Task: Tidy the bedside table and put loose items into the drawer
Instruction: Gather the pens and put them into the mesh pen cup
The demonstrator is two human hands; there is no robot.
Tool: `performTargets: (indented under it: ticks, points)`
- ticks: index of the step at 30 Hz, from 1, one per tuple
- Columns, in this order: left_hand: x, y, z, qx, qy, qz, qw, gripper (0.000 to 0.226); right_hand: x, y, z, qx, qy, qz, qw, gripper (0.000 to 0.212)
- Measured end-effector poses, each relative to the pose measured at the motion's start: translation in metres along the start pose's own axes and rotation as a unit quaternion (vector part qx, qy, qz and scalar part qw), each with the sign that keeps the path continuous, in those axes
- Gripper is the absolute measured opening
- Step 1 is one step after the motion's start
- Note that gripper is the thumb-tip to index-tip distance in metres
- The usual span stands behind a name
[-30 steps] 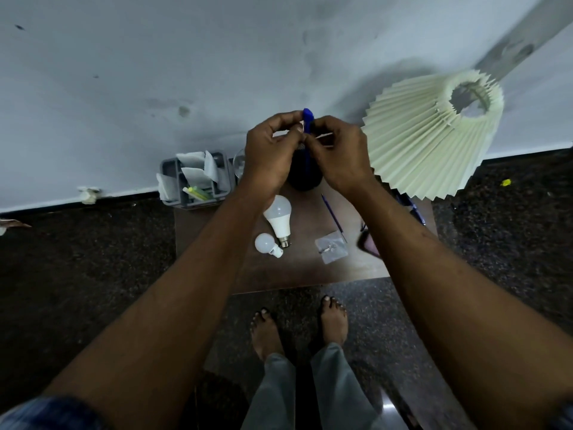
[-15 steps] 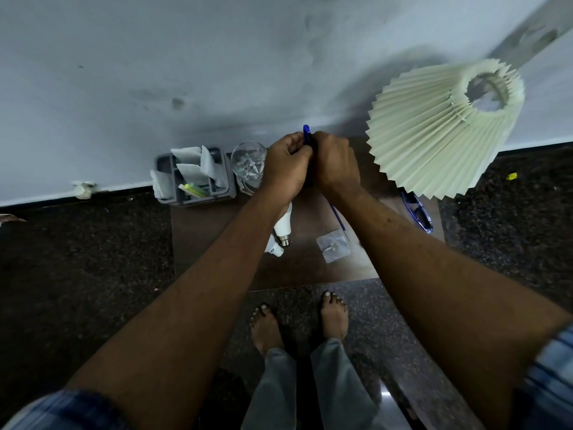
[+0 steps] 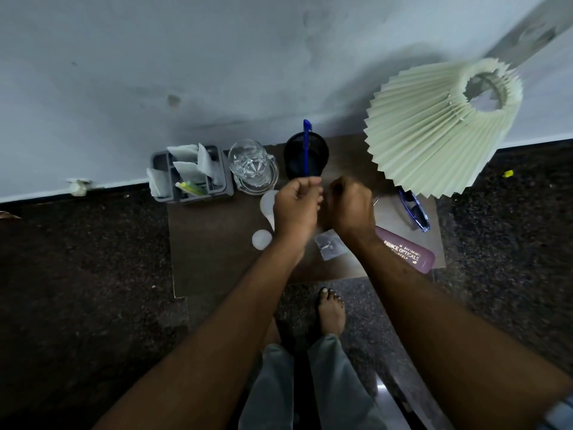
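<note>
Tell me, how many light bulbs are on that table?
2: the larger bulb partly behind the left hand, the smaller bulb beside its wrist. Others could be hidden.

- The brown bedside table (image 3: 217, 262) stands against the wall on a dark speckled floor (image 3: 77, 274).
- Back left corner: a grey organiser (image 3: 222, 186), with a clear glass jug (image 3: 252, 169) just beside it.
- Back centre: a black pen holder (image 3: 322, 152) with a blue pen (image 3: 306, 141) upright in it.
- Left of centre: a larger white bulb (image 3: 267, 202) and a smaller bulb (image 3: 261, 239).
- Front centre: a small clear bag (image 3: 330, 249).
- Right: blue glasses (image 3: 417, 212) and a purple spectacle case (image 3: 406, 252). A pleated lamp shade (image 3: 434, 135) hangs over that corner, its base hidden, though it probably stands here.
</note>
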State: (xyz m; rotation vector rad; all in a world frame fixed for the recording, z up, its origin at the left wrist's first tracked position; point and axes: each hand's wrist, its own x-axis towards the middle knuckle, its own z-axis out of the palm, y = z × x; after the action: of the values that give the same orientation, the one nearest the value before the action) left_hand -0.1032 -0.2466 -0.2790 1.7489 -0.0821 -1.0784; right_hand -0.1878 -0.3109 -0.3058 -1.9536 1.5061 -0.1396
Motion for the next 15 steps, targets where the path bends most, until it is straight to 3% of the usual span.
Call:
performTargets:
  ticks: [4, 15]
  points:
    - [0.006, -0.031, 0.015, 0.006, -0.015, -0.097, 0.995, 0.019, 0.012, 0.008, 0.009, -0.07, -0.056, 0.04, 0.995, 0.017]
    - [0.026, -0.044, 0.021, 0.0, 0.004, -0.166, 0.986, 0.028, 0.023, 0.007, 0.02, -0.095, -0.089, 0.027, 0.991, 0.018]
